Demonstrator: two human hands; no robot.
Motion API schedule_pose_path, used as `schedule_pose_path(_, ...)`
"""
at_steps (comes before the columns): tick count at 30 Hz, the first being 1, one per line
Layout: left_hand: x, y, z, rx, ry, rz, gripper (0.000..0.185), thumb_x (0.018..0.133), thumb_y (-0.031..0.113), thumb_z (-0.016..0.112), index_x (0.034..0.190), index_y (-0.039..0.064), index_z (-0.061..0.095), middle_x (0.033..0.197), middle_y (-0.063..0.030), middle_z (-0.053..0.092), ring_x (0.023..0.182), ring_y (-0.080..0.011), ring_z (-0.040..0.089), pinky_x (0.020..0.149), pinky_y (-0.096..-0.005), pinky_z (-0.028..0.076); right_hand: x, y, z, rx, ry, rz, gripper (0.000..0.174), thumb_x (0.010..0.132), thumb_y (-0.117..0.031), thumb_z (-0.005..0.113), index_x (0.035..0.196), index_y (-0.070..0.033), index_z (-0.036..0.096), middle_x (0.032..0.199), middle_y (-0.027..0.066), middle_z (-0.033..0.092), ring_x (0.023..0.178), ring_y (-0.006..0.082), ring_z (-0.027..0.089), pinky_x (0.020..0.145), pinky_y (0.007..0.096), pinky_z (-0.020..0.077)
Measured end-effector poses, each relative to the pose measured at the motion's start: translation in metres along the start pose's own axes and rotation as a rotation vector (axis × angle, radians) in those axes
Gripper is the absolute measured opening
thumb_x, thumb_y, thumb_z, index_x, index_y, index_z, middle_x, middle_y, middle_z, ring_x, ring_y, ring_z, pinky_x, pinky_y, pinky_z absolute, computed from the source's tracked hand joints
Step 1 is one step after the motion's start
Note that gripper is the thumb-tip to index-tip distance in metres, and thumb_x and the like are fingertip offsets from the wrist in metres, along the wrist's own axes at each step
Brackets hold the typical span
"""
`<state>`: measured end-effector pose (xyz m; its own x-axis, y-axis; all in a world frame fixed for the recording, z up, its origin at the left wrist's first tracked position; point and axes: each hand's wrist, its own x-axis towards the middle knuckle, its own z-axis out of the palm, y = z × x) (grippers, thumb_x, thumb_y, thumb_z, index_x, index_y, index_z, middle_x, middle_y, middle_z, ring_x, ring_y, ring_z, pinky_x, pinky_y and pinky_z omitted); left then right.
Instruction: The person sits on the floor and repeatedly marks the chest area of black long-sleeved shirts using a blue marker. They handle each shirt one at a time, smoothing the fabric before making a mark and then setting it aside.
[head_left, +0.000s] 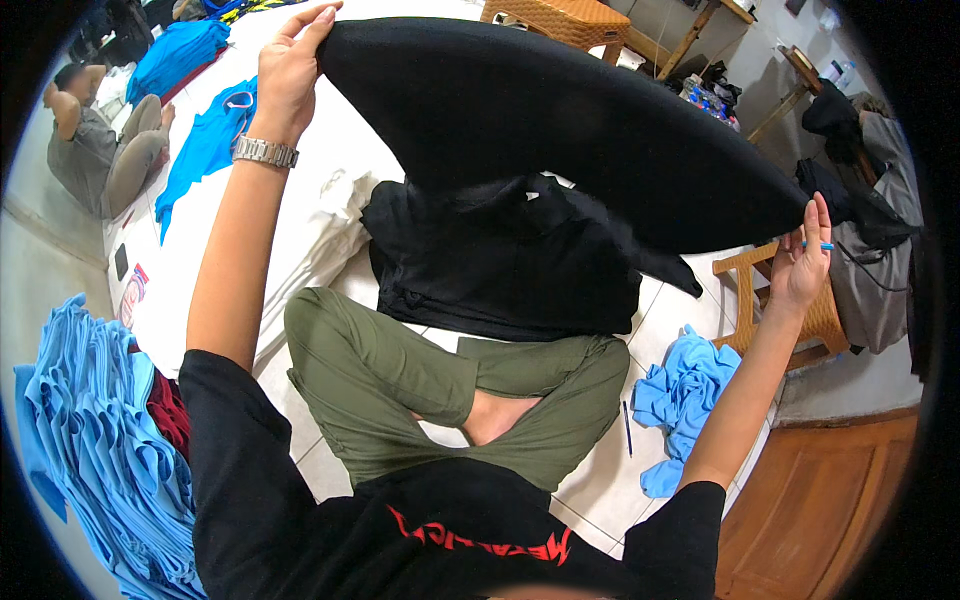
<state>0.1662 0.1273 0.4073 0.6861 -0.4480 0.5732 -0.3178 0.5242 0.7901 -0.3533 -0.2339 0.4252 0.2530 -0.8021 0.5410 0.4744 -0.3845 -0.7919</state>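
Note:
A black fabric garment (540, 112) is stretched out in the air between my two hands. My left hand (289, 86) pinches its upper left corner between thumb and fingers. At the far right end, my right hand (804, 262) grips the other corner, with a thin blue object (817, 246) also between its fingers; I cannot tell what that object is. Under the raised cloth, a pile of black garments (510, 281) lies on the tiled floor in front of my crossed legs. The raised cloth hides the back of this pile.
Left of me lie a white cloth heap (322, 232), a light blue garment stack (105, 442) and a bright blue shirt (206, 142). A person (97, 142) sits far left. To my right are a crumpled light blue cloth (686, 390), a pen (627, 429) and a brown plastic stool (817, 322).

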Motion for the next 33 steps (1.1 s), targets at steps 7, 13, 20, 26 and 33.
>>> schedule_pose_path(7, -0.079, -0.068, -0.023, 0.448, -0.205, -0.353, 0.039, 0.103, 0.035, 0.069, 0.122, 0.001, 0.076, 0.110, -0.0064, 0.077, 0.102, -0.0121, 0.069, 0.095, -0.0278, 0.052, -0.081, 0.116, -0.054, -0.062, -0.025, 0.276, 0.038, 0.097, -0.011, 0.075, 0.132, -0.005, 0.062, 0.101, -0.0019, 0.066, 0.073, 0.0042, 0.057, 0.059, 0.0211, 0.0438)
schedule_pose_path(13, -0.223, -0.144, -0.041, 0.657, -0.833, -0.926, 0.021, 0.092, 0.012, 0.077, 0.111, 0.003, 0.077, 0.085, -0.0095, 0.073, 0.082, -0.0151, 0.066, 0.080, -0.0324, 0.054, -0.234, 0.220, -0.093, -0.604, 0.086, 0.858, 0.025, 0.088, -0.010, 0.082, 0.109, -0.004, 0.070, 0.084, -0.0016, 0.066, 0.062, 0.0071, 0.057, 0.045, 0.0239, 0.0416)
schedule_pose_path(20, -0.240, -0.151, -0.019, 1.130, -0.538, -0.553, 0.025, 0.084, 0.021, 0.081, 0.104, 0.007, 0.077, 0.090, -0.0132, 0.074, 0.085, -0.0347, 0.070, 0.079, -0.0447, 0.056, -0.221, 0.228, -0.072, -1.115, -0.005, 0.223, 0.014, 0.087, -0.008, 0.080, 0.097, 0.000, 0.073, 0.084, 0.0083, 0.074, 0.080, 0.0155, 0.068, 0.075, 0.0302, 0.0532)
schedule_pose_path(26, -0.258, -0.189, 0.070, 0.954, -0.491, -0.244, 0.042, 0.081, 0.034, 0.085, 0.110, 0.005, 0.075, 0.118, -0.0132, 0.071, 0.109, -0.0331, 0.067, 0.092, -0.0433, 0.055, -0.194, 0.279, 0.046, -0.822, -0.346, 0.429, 0.027, 0.089, -0.016, 0.079, 0.111, -0.001, 0.074, 0.090, 0.0099, 0.075, 0.080, 0.0157, 0.069, 0.075, 0.0330, 0.0543)
schedule_pose_path(33, -0.279, -0.269, 0.141, 1.167, -0.763, -0.200, 0.115, 0.079, 0.065, 0.080, 0.156, -0.008, 0.038, 0.170, -0.0261, 0.026, 0.160, -0.0379, 0.020, 0.129, -0.0531, 0.019, -0.160, 0.349, 0.136, -0.995, -0.794, 0.322, 0.024, 0.088, -0.022, 0.080, 0.104, -0.005, 0.073, 0.090, 0.0186, 0.075, 0.086, 0.0383, 0.073, 0.078, 0.0479, 0.0561)
